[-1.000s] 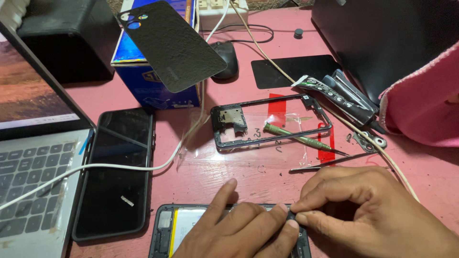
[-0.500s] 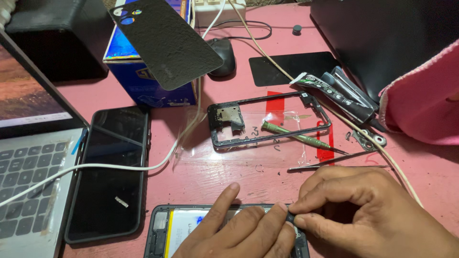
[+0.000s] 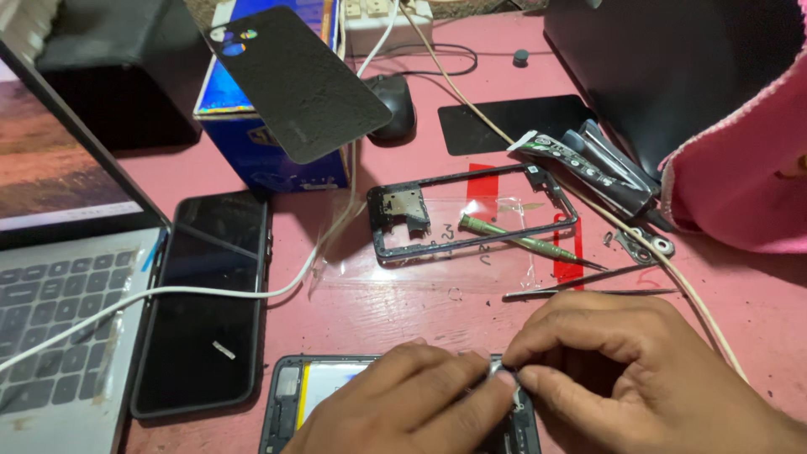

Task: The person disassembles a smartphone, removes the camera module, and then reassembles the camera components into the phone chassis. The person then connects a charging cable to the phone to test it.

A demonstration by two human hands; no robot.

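Opened phone (image 3: 315, 391) lay face-down at the near edge of the pink table (image 3: 403, 319), back off, partly under my hands. My right hand (image 3: 647, 378) pinched a small pale part (image 3: 504, 370) between thumb and forefinger, just over the phone's top end. My left hand (image 3: 403, 403) rested flat on the phone, fingers loosely spread, steadying it. Beyond: tweezers (image 3: 588, 292), screwdriver (image 3: 525, 241) across a bare phone frame (image 3: 471, 214). Dark phone (image 3: 206, 303) beside the laptop (image 3: 59, 336) at left.
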